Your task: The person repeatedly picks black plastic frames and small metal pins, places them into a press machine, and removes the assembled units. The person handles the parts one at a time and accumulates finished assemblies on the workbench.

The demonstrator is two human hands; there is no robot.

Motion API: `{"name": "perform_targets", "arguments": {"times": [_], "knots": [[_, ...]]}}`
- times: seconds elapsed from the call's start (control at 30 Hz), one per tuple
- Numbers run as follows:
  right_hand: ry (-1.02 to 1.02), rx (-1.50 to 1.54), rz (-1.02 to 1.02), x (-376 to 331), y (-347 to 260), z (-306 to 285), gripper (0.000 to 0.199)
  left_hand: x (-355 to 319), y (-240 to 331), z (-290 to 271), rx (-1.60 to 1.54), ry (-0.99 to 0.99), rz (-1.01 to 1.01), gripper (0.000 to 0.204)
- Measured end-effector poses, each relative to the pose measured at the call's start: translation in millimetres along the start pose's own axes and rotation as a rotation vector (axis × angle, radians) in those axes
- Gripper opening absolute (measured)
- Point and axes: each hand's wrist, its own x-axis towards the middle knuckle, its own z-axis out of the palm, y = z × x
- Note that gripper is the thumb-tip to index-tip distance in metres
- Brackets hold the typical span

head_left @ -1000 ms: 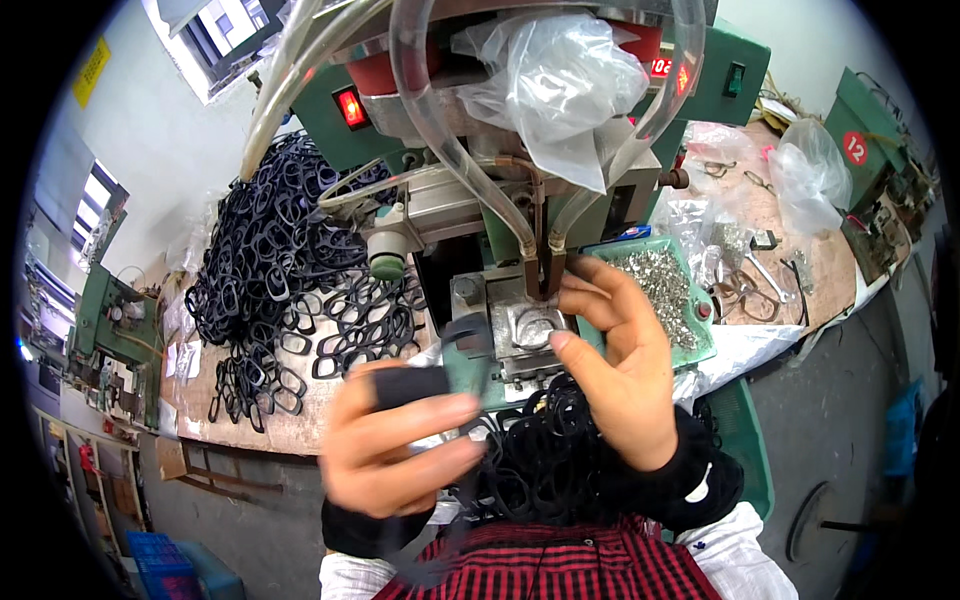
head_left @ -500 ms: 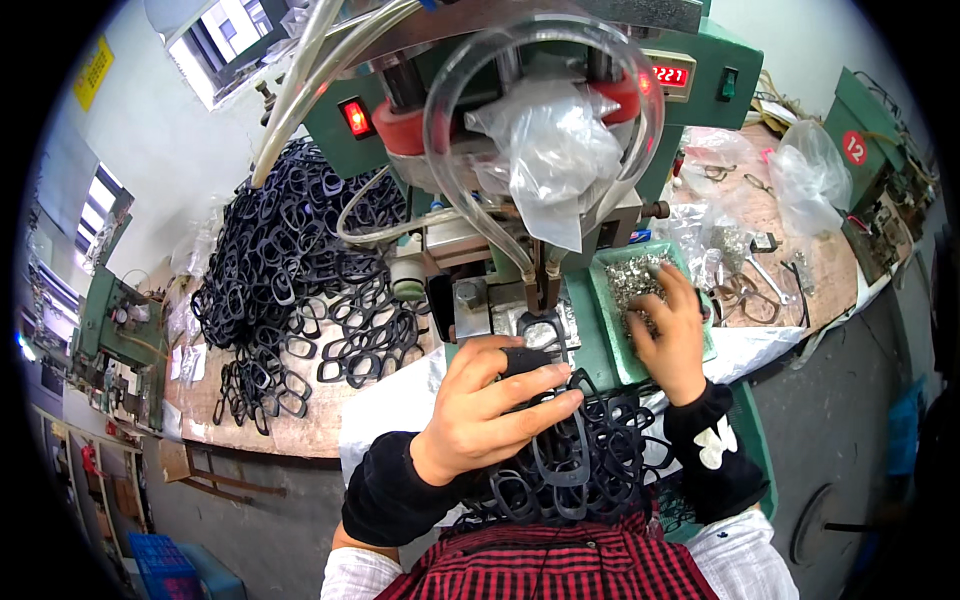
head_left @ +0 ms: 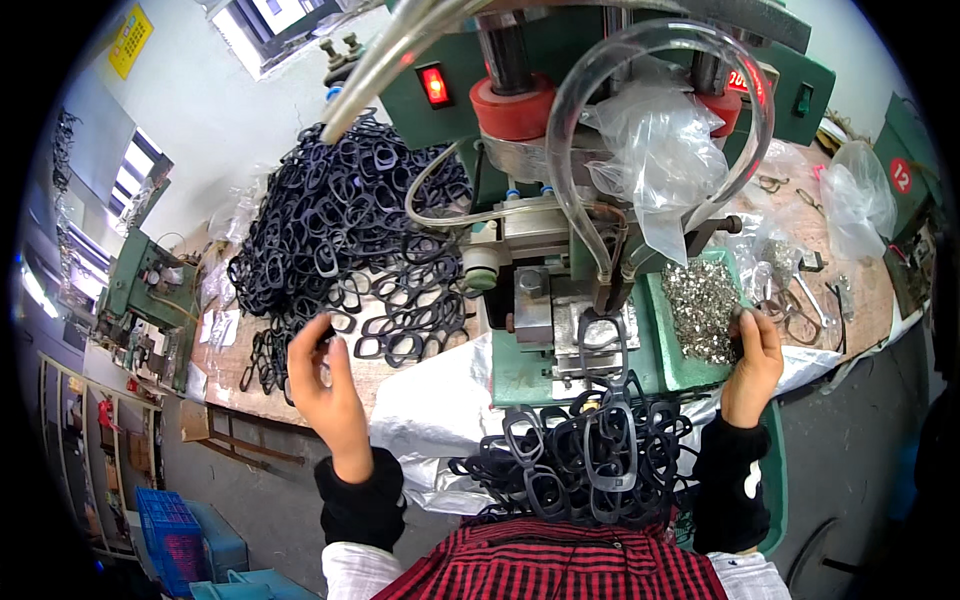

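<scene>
My left hand [head_left: 332,400] is at the near edge of a large heap of dark eyeglass frames [head_left: 350,200], thumb and forefinger apart, with no frame clearly held. Over the right rim of a green tray [head_left: 655,335] of small shiny metal parts [head_left: 700,310], my right hand [head_left: 752,370] has its fingers drawn together; whatever they pinch is too small to make out. Between the hands, one eyeglass frame [head_left: 602,333] sits on the metal fixture of a green press [head_left: 533,312], below its dark prongs. More dark frames [head_left: 560,450] lie piled against my lap.
A clear looped tube [head_left: 560,150] and a crumpled plastic bag [head_left: 650,150] hang in front of the press. To the right lie a wrench [head_left: 815,295] and plastic bags [head_left: 855,205]. Silvery sheeting [head_left: 430,400] covers the table's front edge. Another green machine [head_left: 150,300] stands far left.
My left hand has moved from the frames before the press leftward to the heap. My right hand has shifted from over the metal parts to the tray's right rim. The view has swung left.
</scene>
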Motion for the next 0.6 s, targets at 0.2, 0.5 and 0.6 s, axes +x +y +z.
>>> {"name": "perform_targets", "arguments": {"times": [0.2, 0.5, 0.6], "knots": [[-0.178, -0.500, -0.153, 15, 3, 40, 0.018, 27, -35, 3, 0.578, -0.318, 0.130, 0.009], [-0.214, -0.948, -0.665, -5, -29, 13, 0.013, -8, -121, 32, 0.870, -0.448, 0.081, 0.013], [-0.278, -1.002, -0.736, 3, -30, 9, 0.015, 14, -108, 45, 0.753, -0.359, 0.314, 0.011]]}}
